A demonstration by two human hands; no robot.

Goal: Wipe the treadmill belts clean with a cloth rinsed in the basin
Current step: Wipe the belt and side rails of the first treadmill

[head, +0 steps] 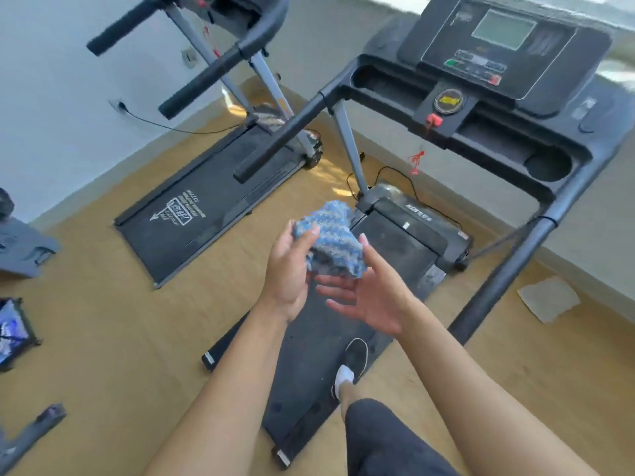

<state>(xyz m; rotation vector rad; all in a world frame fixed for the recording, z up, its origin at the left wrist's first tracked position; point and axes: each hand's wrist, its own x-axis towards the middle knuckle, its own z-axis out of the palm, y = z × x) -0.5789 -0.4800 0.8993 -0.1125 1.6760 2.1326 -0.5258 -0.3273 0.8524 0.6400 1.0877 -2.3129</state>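
A bunched blue-and-grey cloth (331, 240) hangs in the air above the near treadmill belt (309, 341). My left hand (288, 269) grips its left side, thumb on top. My right hand (371, 293) sits under and beside the cloth, fingers stretched out flat, thumb touching its right edge. A second treadmill belt (209, 204) with white printed markings lies to the left. One foot in a black shoe (354, 362) stands on the near belt. No basin is in view.
The near treadmill's console (498, 53) and handrails (288, 132) rise ahead and to the right. A grey rag (548, 298) lies on the wooden floor at right. Dark equipment (20, 242) sits at the left edge. Power cords (395, 173) trail near the wall.
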